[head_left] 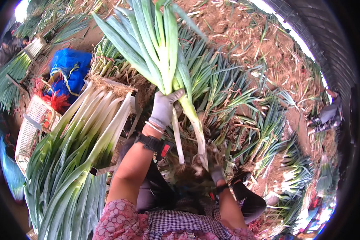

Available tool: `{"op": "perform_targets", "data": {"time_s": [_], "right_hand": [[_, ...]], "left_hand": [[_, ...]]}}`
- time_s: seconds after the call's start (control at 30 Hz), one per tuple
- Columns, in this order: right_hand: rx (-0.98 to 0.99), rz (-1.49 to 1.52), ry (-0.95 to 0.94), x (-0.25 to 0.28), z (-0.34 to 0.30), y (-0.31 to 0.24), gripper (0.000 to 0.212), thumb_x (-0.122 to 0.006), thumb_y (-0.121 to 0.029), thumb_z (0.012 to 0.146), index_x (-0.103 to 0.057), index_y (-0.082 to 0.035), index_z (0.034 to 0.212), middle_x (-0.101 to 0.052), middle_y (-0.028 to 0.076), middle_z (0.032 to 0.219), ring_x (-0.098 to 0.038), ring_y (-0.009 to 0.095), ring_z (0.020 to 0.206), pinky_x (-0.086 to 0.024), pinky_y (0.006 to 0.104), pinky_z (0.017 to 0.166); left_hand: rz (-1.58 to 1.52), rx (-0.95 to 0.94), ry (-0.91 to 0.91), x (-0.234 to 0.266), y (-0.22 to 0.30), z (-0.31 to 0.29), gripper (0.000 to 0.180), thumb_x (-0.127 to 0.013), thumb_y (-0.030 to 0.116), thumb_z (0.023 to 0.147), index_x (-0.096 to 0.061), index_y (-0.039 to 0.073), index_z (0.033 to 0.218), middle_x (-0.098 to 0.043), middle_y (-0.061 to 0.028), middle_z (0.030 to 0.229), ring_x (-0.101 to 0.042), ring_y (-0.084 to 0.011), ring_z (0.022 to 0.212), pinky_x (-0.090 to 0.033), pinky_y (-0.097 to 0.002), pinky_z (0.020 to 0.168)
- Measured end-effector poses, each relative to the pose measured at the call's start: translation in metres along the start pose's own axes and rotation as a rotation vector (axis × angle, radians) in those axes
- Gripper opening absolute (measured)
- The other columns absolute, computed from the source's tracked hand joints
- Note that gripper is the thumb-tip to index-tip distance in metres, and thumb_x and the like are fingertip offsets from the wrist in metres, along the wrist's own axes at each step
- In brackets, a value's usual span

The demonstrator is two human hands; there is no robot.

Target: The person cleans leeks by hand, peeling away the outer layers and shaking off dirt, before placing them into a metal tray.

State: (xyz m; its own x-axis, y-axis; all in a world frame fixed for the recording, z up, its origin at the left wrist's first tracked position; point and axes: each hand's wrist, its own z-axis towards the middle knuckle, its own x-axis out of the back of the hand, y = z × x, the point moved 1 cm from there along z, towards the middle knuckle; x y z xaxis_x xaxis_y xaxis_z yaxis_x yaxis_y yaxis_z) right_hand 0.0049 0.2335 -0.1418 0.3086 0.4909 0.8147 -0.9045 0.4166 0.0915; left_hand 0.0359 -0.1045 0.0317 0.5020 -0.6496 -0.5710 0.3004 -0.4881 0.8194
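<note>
My left hand [164, 108], in a pale grey glove, is closed around two leeks [194, 120] just below their broad green leaves. The leaves fan out toward the far side, and the white stalks point back toward me. One stalk is thicker and longer than the other. Down by the root end is my gloved right hand [217, 175], smeared by motion, so its fingers cannot be made out. Brown roots and soil lie in a blurred patch around the stalk ends.
A stack of trimmed leeks [96, 116] rests on a metal-cornered stand at my left. Beyond it are a white plastic basket [30, 134], red ties [58, 101] and a blue mesh bag [70, 70]. Heaped leeks [224, 80] cover the soil ahead. Other people [328, 114] work at both sides.
</note>
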Motion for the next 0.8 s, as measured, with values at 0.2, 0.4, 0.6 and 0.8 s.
{"op": "perform_targets", "data": {"time_s": [0.2,0.4,0.6,0.8], "right_hand": [[-0.902,0.825,-0.122,0.059,0.185,-0.038,0.053,-0.071,-0.021,0.080,-0.050,0.000,0.124,-0.064,0.014,0.103,-0.062,0.018,0.089,-0.050,0.0310,0.068],[-0.831,1.087,0.085,0.044,0.236,-0.054,0.023,-0.056,-0.019,0.090,-0.062,0.002,0.097,-0.065,0.008,0.083,-0.059,0.018,0.074,-0.045,0.0264,0.070],[-1.102,0.487,-0.770,0.016,0.015,-0.026,0.033,-0.052,-0.006,0.089,-0.054,-0.005,0.122,-0.058,0.013,0.118,-0.059,0.020,0.098,-0.049,0.0348,0.078],[-0.850,1.283,-0.379,0.083,0.119,-0.036,0.039,-0.051,-0.013,0.091,-0.047,-0.001,0.129,-0.056,0.010,0.122,-0.055,0.019,0.100,-0.043,0.0294,0.089]], "left_hand": [[0.110,0.020,-0.068,0.008,-0.007,-0.012,0.020,-0.067,0.020,0.087,-0.065,0.000,0.087,-0.060,-0.0017,0.067,-0.050,-0.0083,0.049,-0.039,-0.0225,0.045],[-0.003,0.077,-0.049,0.003,-0.019,-0.019,0.021,-0.070,0.021,0.084,-0.065,0.001,0.088,-0.061,-0.0010,0.069,-0.050,-0.0072,0.049,-0.037,-0.0214,0.044],[-0.054,0.035,-0.089,0.003,-0.005,-0.016,0.020,-0.069,0.018,0.084,-0.064,0.001,0.093,-0.062,-0.0022,0.073,-0.053,-0.0089,0.054,-0.040,-0.0219,0.047],[-0.160,0.053,-0.358,0.004,-0.006,-0.012,0.043,-0.068,0.022,0.084,-0.056,-0.003,0.117,-0.065,-0.0101,0.092,-0.058,-0.0120,0.070,-0.046,-0.0217,0.057]]}}
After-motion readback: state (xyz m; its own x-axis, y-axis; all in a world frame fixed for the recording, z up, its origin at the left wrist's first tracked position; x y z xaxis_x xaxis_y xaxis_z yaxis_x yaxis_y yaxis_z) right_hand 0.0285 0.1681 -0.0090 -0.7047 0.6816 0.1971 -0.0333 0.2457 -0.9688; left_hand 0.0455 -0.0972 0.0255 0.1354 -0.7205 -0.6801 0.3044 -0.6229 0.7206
